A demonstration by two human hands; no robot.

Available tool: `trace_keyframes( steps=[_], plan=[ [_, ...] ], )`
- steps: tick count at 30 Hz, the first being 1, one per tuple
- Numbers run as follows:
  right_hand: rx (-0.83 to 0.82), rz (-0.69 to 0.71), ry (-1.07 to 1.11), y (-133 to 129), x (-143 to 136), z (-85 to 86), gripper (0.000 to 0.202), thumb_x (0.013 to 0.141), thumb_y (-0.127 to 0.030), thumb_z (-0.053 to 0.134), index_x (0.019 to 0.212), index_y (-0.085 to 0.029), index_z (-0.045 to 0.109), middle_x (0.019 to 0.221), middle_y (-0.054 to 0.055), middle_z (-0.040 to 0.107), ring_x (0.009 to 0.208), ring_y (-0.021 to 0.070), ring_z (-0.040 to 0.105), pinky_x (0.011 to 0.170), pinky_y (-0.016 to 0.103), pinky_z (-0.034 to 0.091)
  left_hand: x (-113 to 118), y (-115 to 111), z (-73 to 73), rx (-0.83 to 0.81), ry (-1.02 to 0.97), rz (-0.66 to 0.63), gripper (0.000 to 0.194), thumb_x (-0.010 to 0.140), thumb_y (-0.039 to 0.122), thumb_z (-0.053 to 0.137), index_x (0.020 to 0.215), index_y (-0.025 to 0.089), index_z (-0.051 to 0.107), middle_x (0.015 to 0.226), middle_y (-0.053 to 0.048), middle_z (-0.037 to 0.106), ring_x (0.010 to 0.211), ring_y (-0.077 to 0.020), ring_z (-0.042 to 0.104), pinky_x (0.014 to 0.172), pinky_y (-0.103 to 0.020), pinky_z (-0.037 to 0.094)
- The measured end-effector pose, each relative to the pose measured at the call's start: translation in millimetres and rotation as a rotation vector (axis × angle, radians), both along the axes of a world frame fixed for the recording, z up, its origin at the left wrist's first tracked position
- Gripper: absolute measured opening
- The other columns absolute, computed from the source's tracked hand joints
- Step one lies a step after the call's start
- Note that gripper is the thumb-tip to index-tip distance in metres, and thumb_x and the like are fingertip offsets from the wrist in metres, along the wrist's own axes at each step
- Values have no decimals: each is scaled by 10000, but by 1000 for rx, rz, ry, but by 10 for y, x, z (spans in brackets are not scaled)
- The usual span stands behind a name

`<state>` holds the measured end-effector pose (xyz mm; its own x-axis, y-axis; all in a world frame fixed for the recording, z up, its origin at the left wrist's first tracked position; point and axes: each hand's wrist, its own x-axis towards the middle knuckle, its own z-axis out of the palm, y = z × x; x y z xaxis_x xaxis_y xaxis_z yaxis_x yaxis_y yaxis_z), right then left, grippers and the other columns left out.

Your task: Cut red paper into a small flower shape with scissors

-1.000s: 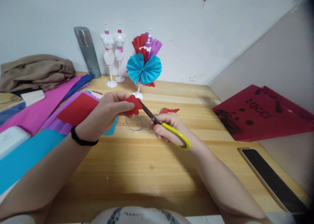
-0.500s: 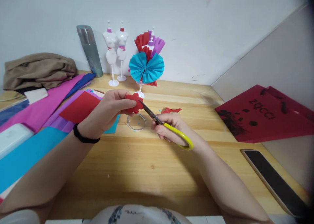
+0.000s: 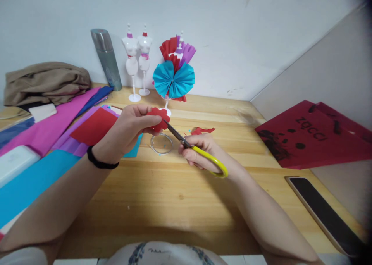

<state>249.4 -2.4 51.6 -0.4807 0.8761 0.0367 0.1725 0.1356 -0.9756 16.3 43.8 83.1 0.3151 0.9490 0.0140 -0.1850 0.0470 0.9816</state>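
My left hand (image 3: 136, 121) pinches a red paper flower (image 3: 164, 115) with scalloped edges between thumb and fingers, above the table. In my right hand (image 3: 200, 150) is a pair of scissors (image 3: 209, 159) with yellow handles and dark blades. The blades look closed, and their tip touches the flower's middle near my left thumb. Below the flower a thin ring of wire (image 3: 162, 144) lies on the wood. Red paper scraps (image 3: 202, 131) lie just beyond my right hand.
A dress form with a blue paper bow (image 3: 173, 79), two white dress forms (image 3: 132, 65) and a flask (image 3: 107, 59) stand at the back. Coloured paper sheets (image 3: 37, 121) and brown cloth (image 3: 46, 83) are on the left. A red bag (image 3: 316, 137) and phone (image 3: 322, 212) lie right.
The flower has shifted and turned slightly in my left hand. The scissors' tip has dropped a touch and stays at the flower. The rest looks the same.
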Motion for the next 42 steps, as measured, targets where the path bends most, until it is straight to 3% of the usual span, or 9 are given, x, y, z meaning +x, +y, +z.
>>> trace_keyframes(
  steps=[21, 29, 42],
  plan=[
    [-1, -25, 4, 19, -4, -49, 534, 845, -695, 866, 740, -218, 647, 521, -67, 528, 426, 85, 406, 414, 235, 326, 7, 12, -27, -50, -32, -24, 259, 623, 208, 977, 820, 143, 822, 721, -32, 768, 619, -134, 662, 610, -256, 548],
    [-18, -26, 1, 15, 5, -44, 527, 846, -693, 859, 759, -223, 638, 513, -65, 540, 421, 87, 402, 421, 237, 309, -12, -7, -19, -66, -9, -54, 173, 692, 261, 930, 774, 147, 828, 710, -44, 758, 635, -144, 652, 609, -253, 561],
    [-18, -13, -6, 9, 13, -26, 520, 858, -683, 853, 772, -217, 640, 518, -65, 534, 434, 87, 412, 430, 232, 309, -7, 0, -37, -37, 7, -101, 155, 680, 254, 903, 675, 147, 791, 636, -36, 736, 585, -123, 653, 558, -213, 527]
  ],
)
